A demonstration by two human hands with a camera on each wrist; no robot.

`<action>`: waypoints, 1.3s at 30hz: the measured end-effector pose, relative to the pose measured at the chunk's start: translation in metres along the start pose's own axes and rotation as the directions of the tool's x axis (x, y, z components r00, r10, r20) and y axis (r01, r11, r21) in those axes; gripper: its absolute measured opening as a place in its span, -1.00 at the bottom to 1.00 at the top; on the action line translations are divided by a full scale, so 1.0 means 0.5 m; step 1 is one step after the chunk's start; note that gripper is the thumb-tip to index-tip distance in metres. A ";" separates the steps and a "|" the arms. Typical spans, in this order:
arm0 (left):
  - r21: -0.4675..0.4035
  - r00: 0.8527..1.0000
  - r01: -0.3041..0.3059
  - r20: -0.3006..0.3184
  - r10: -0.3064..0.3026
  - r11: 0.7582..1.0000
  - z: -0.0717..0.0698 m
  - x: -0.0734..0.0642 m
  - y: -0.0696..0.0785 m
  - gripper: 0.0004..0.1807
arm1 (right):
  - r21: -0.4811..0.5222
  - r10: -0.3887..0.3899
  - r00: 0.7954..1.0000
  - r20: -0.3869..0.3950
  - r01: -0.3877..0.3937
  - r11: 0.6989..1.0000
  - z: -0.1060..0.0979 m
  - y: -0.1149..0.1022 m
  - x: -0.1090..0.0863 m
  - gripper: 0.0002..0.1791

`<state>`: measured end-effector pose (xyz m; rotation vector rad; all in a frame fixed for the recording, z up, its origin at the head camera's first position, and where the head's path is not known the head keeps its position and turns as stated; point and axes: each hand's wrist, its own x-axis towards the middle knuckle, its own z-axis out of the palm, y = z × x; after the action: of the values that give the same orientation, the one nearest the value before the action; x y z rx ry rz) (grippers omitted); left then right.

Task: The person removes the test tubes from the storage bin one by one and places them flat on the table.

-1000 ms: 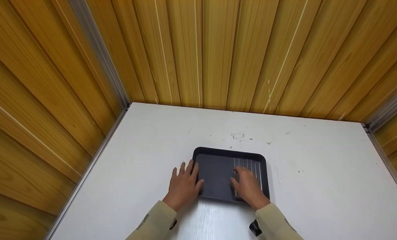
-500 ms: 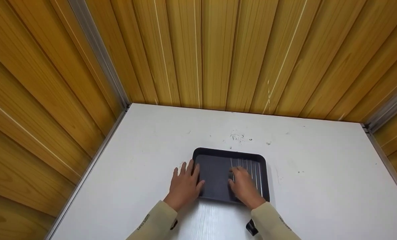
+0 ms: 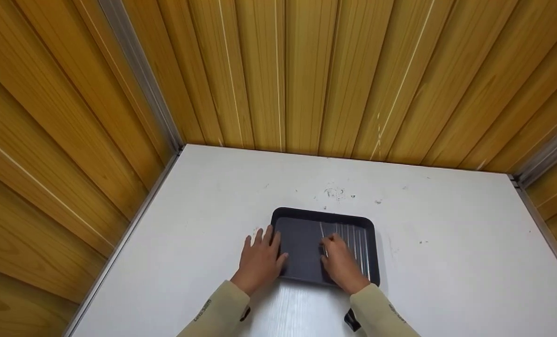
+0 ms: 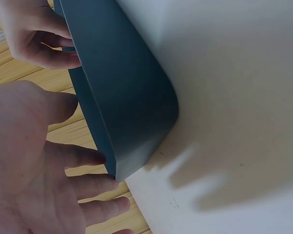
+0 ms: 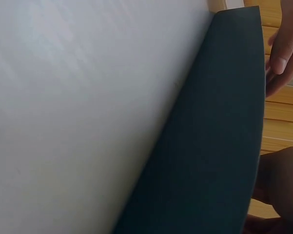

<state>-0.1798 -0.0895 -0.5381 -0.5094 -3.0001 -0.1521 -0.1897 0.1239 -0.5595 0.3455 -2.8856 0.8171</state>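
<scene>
A dark rectangular tray (image 3: 300,271) with raised walls and rounded corners lies on a white table (image 3: 222,196). Over its right part lies a shiny, see-through sheet (image 3: 358,243) with pale ridges, and one pale edge line runs near my right fingertips. My right hand (image 3: 343,263), inside the tray, has curled fingers and thumb pinching the sheet's left edge; the pinch itself is partly hidden. My left hand (image 3: 259,263) rests on the left rim, fingers spread and mostly straight. In the left wrist view, fingertips of the left hand (image 4: 34,161) touch the tray's rim.
Wood-patterned panel walls (image 3: 301,75) stand behind and to the left of the table, with a grey metal corner strip (image 3: 140,70). Small dark marks (image 3: 334,193) show on the tabletop behind the tray.
My right hand has moved a little to the left, its fingers closing further, and the sheet's edge line has shifted left with it. The left hand stays on the rim.
</scene>
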 end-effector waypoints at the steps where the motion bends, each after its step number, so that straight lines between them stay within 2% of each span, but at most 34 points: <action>1: -0.001 1.000 0.000 0.004 0.000 1.000 0.000 0.001 0.000 -0.38 | 0.000 -0.004 1.000 -0.002 0.004 1.000 0.001 0.001 -0.001 -0.70; 13: 0.000 0.999 -0.001 0.052 0.001 1.000 -0.004 0.007 0.008 -0.36 | -0.053 -0.030 1.000 -0.002 0.030 0.998 0.006 0.003 -0.005 -0.77; 24: 0.037 0.999 -0.002 0.054 0.000 0.999 -0.003 0.010 0.013 -0.35 | 0.006 -0.011 0.999 -0.038 0.011 1.000 0.006 0.009 -0.006 -0.78; 33: 0.009 0.997 0.006 0.072 -0.007 1.000 -0.002 0.011 0.010 -0.34 | 0.078 0.002 0.997 -0.079 0.004 0.997 -0.005 0.005 -0.004 -0.75; 39: 0.024 0.998 0.006 0.070 -0.007 1.000 -0.001 0.008 0.005 -0.34 | 0.107 0.044 0.997 -0.057 -0.037 0.994 -0.019 -0.001 -0.003 -0.74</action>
<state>-0.1828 -0.0857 -0.5372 -0.5129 -3.0678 -0.1009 -0.1873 0.1290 -0.5515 0.2691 -2.8101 0.9722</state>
